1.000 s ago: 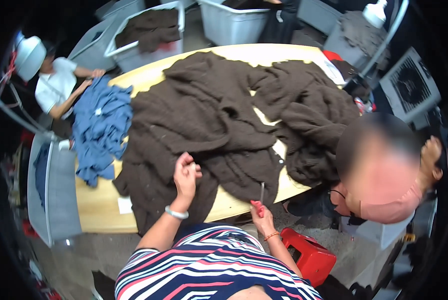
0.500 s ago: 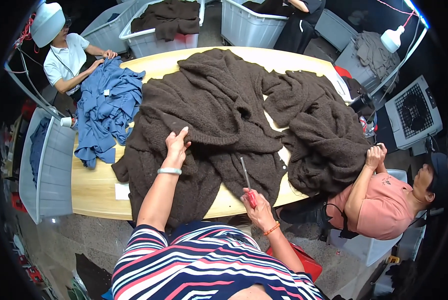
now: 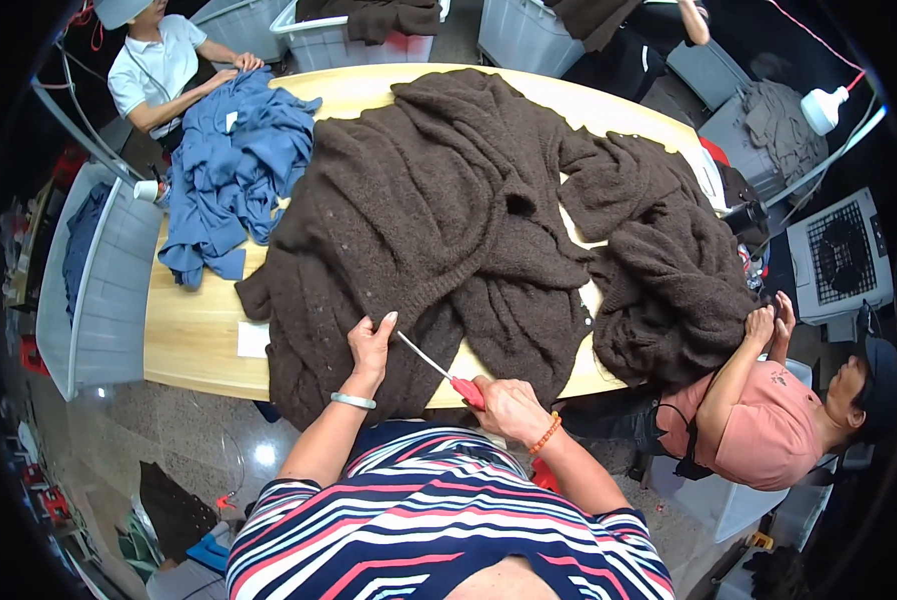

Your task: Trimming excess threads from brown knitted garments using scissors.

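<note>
A dark brown knit garment point(image 3: 409, 210) lies heaped over the middle of the table. Its lower edge runs to my left hand point(image 3: 371, 350), which is closed with thumb and fingertips pinching the knit. In my right hand point(image 3: 516, 410) is a screwdriver-like tool point(image 3: 466, 391) with a red handle and a long, thin metal shaft. The shaft points up and left, its tip close to my left fingertips. Whether the tip touches the knit I cannot tell.
Another brown knit heap point(image 3: 679, 270) lies to the right, where a person in pink point(image 3: 769, 420) handles it. At the far left, a person in white point(image 3: 164, 75) holds blue cloth point(image 3: 239, 160). A grey bin point(image 3: 104, 290) stands by the table's point(image 3: 194, 350) left end.
My left hand has drawn the knit edge toward my body. My right hand has swung the tool leftward, bringing its tip to my left hand. The view has shifted slightly.
</note>
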Tool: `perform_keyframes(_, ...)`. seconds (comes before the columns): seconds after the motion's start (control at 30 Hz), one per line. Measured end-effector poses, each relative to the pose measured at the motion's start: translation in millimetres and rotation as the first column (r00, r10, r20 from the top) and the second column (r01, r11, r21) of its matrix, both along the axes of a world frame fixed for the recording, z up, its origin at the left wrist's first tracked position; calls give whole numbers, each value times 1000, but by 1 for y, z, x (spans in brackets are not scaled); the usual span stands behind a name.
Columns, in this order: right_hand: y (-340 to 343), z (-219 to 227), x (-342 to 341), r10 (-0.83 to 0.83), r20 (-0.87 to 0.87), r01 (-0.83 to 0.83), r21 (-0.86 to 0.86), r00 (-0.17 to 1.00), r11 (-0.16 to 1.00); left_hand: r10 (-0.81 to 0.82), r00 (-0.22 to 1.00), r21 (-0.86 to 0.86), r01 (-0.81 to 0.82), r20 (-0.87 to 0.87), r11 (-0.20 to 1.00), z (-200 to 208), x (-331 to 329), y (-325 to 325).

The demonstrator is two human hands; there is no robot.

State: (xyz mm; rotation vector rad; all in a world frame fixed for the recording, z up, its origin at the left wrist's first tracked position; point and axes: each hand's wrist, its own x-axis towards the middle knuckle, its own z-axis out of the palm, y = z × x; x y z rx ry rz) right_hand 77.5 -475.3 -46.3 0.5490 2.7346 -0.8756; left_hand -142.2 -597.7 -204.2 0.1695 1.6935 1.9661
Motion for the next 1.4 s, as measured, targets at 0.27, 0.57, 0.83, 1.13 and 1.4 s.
perform_keyframes(0.27, 6, -7, -60, 13, -141, 13, 183, 990, 983, 46, 996, 47, -42, -80, 998, 4, 5, 5)
perform_keyframes(0.57, -5, -9, -19, 88, -63, -77, 158, 994, 984, 92, 992, 29, -89, -82, 996, 14, 3, 2)
perform_keyframes(0.83, -6, -6, -52, 87, -51, -76, 187, 995, 979, 84, 996, 60, -82, -37, 995, -9, -3, 0)
perform_keyframes(1.13, 2, 2, -44, 120, 122, -135, 131, 985, 982, 105, 980, 46, -114, 168, 992, 15, -2, 5)
perform_keyframes(1.4, 8, 16, -29, 68, -27, -67, 67, 997, 996, -56, 996, -10, 57, 64, 998, 55, -29, -7)
